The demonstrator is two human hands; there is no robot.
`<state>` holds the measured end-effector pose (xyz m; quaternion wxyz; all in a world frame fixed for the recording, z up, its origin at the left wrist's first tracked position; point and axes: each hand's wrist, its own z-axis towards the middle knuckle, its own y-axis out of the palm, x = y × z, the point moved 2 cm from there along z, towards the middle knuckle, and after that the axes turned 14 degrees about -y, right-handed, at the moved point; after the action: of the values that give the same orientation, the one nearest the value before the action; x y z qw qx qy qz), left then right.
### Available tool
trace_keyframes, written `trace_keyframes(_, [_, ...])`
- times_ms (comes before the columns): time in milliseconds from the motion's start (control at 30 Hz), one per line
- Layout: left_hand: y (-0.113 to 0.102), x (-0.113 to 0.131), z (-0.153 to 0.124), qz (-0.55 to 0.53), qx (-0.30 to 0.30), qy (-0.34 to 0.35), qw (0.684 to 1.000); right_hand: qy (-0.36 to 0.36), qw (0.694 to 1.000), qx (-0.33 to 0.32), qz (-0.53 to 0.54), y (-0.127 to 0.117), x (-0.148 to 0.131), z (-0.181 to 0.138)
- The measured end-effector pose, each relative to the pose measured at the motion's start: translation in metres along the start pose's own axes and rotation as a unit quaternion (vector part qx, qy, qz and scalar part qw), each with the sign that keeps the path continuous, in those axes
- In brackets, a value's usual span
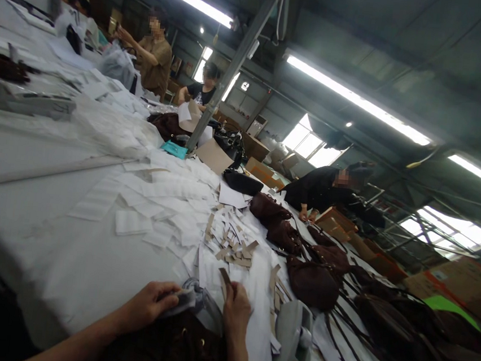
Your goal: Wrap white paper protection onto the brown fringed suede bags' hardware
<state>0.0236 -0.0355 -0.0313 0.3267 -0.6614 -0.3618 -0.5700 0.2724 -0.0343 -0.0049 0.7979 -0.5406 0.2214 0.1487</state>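
Observation:
A dark brown handbag (169,344) sits directly in front of me at the bottom of the head view, between my forearms. My left hand (149,307) is closed, pinching thin grey-white wrapping (186,299) at the bag's top; whether it is plastic or cloth I cannot tell. My right hand (236,310) is shut on a narrow brown cardboard strip (224,279) that sticks up above the fingers. This hand is at the bag's right side, close to the wrapping. The bag's lower part is cut off by the frame edge.
Loose cardboard strips (237,251) and white foam sheets (171,191) cover the white table. More brown handbags (313,281) line the right side, near a grey tape dispenser (293,344). A slanted metal post (234,66) rises ahead. Several people work around the table.

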Motion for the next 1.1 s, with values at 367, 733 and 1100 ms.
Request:
trace_keyframes(367, [-0.013,-0.009,0.02,-0.178,0.006,-0.057,0.982,0.007,0.97,-0.045,0.24,0.003,-0.089,-0.065])
trace_keyframes(733, [-0.001,-0.008,0.016,-0.12,-0.008,-0.019,0.993,0.07,0.938,0.023,0.338,0.043,-0.093,-0.059])
trace_keyframes(1100, [0.001,-0.001,0.009,-0.024,-0.021,0.012,0.999,0.097,0.811,-0.061,0.573,0.058,-0.081,-0.075])
